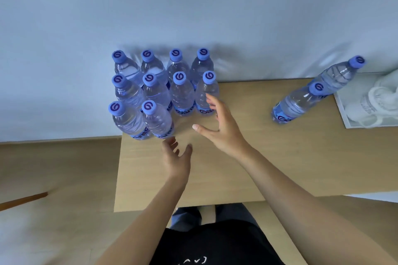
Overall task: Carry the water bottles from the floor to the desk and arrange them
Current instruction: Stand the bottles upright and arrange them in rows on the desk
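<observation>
10 bottles (159, 90) block desk's (247, 168) left; 2 bottles (312, 94) right; bare between.

Ten upright bottles (163, 90) cluster at the bench's (280, 157) far left corner; two more bottles (318, 92) stand right. Both hands, left hand (177, 158) and right hand (221, 127), hover open-fingered, holding nothing.

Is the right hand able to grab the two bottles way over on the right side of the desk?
Probably yes. The right hand is open and holds nothing, and bare desk lies between it and the two bottles standing apart beside the white tray.
</observation>
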Tool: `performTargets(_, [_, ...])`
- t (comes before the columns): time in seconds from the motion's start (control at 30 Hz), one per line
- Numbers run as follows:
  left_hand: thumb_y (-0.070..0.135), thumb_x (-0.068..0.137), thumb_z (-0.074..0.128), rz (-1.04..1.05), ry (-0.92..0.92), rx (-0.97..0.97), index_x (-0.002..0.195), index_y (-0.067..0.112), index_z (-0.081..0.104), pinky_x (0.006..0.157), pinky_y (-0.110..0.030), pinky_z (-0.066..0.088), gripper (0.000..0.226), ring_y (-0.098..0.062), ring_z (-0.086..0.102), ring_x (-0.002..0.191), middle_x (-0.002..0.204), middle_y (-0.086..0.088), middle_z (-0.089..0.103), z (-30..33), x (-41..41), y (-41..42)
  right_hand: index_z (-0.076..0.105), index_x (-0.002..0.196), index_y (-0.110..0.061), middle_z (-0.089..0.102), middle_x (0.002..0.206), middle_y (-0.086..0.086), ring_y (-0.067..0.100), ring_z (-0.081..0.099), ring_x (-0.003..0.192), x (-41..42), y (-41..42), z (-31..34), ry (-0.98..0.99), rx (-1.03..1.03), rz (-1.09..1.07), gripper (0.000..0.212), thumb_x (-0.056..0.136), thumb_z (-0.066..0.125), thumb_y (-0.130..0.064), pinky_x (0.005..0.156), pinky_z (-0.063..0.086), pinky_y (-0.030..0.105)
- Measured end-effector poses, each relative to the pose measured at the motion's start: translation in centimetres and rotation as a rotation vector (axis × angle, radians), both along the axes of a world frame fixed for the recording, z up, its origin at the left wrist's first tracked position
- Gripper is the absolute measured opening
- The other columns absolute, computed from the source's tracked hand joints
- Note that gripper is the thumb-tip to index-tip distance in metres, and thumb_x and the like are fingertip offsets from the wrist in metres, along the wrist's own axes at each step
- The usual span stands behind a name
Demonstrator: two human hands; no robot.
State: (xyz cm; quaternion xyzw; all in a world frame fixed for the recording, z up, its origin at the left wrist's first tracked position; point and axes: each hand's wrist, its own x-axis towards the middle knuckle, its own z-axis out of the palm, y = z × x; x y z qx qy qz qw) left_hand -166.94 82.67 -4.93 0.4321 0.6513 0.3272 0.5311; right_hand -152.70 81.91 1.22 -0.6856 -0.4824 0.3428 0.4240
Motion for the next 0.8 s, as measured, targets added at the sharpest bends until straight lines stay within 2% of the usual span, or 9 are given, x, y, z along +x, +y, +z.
performTargets(0.13, [0.013, 0.086, 0.071, -0.155, -0.013, 0.028, 0.127, 0.012, 0.046, 0.097, -0.025, 0.040, 0.048, -0.011, 0.050, 0.114, 0.126, 0.002, 0.050, 1.1, 5.0, -1.6, 0.033, 0.149, -0.021, 0.039, 0.142, -0.009, 0.007, 0.039, 0.135, 4.8, -2.6, 1.5, -0.030, 0.004, -0.065, 0.079, 0.084, 0.077, -0.023, 0.104, 0.028, 0.008])
performTargets(0.3, [0.017, 0.085, 0.073, -0.362, 0.023, 0.085, 0.128, 0.013, 0.048, 0.093, -0.022, 0.036, 0.049, -0.009, 0.049, 0.117, 0.129, 0.005, 0.051, 2.3, 11.0, -2.7, 0.036, 0.148, -0.016, 0.042, 0.147, -0.001, 0.011, 0.037, 0.138, 10.4, -5.2, 4.1, -0.035, 0.027, -0.146, 0.075, 0.085, 0.076, -0.021, 0.114, 0.033, 0.030])
performTargets(0.4, [0.017, 0.084, 0.074, -0.438, 0.042, 0.144, 0.128, 0.011, 0.049, 0.095, -0.024, 0.038, 0.051, -0.011, 0.050, 0.119, 0.130, 0.003, 0.053, 3.1, 14.7, -3.0, 0.040, 0.145, -0.013, 0.046, 0.144, 0.001, 0.011, 0.040, 0.136, 13.9, -6.2, 5.9, -0.066, 0.093, -0.186, 0.070, 0.086, 0.076, -0.019, 0.112, 0.032, 0.024])
performTargets(0.53, [0.016, 0.082, 0.075, -0.518, 0.048, 0.208, 0.127, 0.012, 0.051, 0.099, -0.026, 0.039, 0.051, -0.012, 0.050, 0.120, 0.127, 0.004, 0.055, 4.1, 19.1, -3.0, 0.045, 0.141, -0.016, 0.049, 0.138, -0.001, 0.003, 0.047, 0.120, 18.5, -7.1, 7.4, -0.087, 0.154, -0.263, 0.063, 0.086, 0.076, -0.017, 0.092, 0.035, 0.005])
performTargets(0.6, [0.015, 0.082, 0.075, -0.548, 0.056, 0.234, 0.126, 0.013, 0.052, 0.096, -0.024, 0.039, 0.050, -0.011, 0.050, 0.119, 0.125, 0.005, 0.056, 4.3, 20.7, -2.9, 0.045, 0.140, -0.016, 0.048, 0.136, -0.004, 0.005, 0.046, 0.121, 20.5, -7.4, 7.2, -0.088, 0.142, -0.284, 0.063, 0.086, 0.076, -0.019, 0.096, 0.033, 0.005])
performTargets(0.7, [0.012, 0.082, 0.074, -0.576, 0.077, 0.267, 0.125, 0.015, 0.053, 0.093, -0.021, 0.036, 0.048, -0.010, 0.051, 0.119, 0.122, 0.007, 0.056, 4.4, 22.1, -2.7, 0.043, 0.142, -0.016, 0.045, 0.134, -0.008, 0.007, 0.041, 0.130, 22.5, -7.6, 6.0, -0.078, 0.086, -0.290, 0.066, 0.085, 0.077, -0.023, 0.105, 0.032, 0.017])
performTargets(0.8, [0.011, 0.082, 0.074, -0.589, 0.106, 0.265, 0.127, 0.014, 0.052, 0.093, -0.021, 0.036, 0.050, -0.010, 0.050, 0.119, 0.123, 0.007, 0.056, 4.2, 22.8, -2.6, 0.042, 0.142, -0.018, 0.045, 0.136, -0.009, 0.008, 0.041, 0.131, 23.4, -7.5, 4.0, -0.031, 0.009, -0.277, 0.071, 0.083, 0.078, -0.029, 0.106, 0.032, 0.021])
